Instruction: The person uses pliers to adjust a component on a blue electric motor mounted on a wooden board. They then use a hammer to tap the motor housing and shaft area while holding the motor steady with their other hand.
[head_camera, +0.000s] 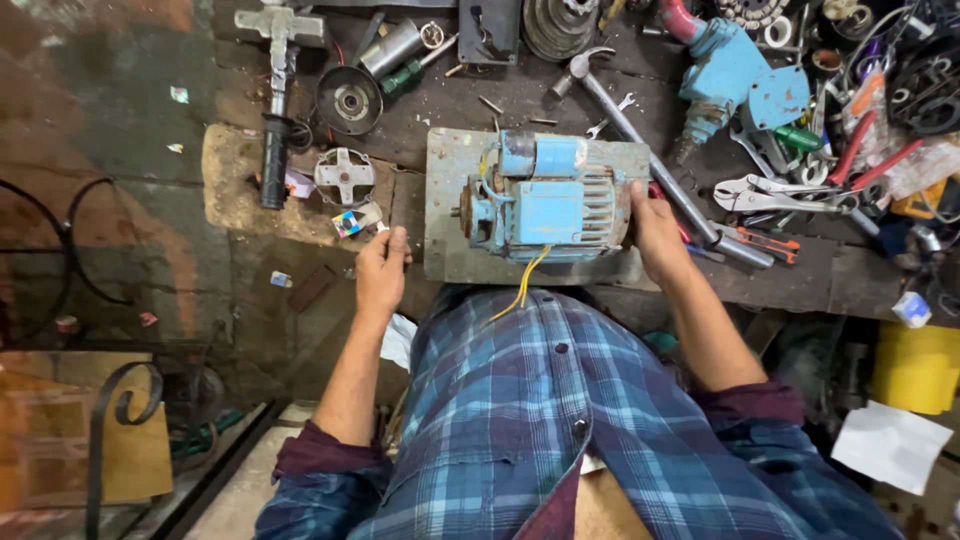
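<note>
Plainly, you have a blue electric motor (540, 198) bolted onto a grey metal plate (445, 245), lying on the dark workbench (820, 280) directly in front of you. Your left hand (381, 272) is curled at the plate's near-left corner — fingers closed, though whether they clamp the edge or only rest on it I cannot tell. Your right hand (655, 232) lies against the motor's right end at the plate's edge, fingers bent around it.

Judging by the cast, finned body, the unit is likely heavy, rigid and unforgiving on fingers. Grip the plate at both ends, not the housing. The yellow wires (527, 278) hanging over the near edge are no handle. A long steel pipe (660, 170) lies just beside your right hand.
</note>
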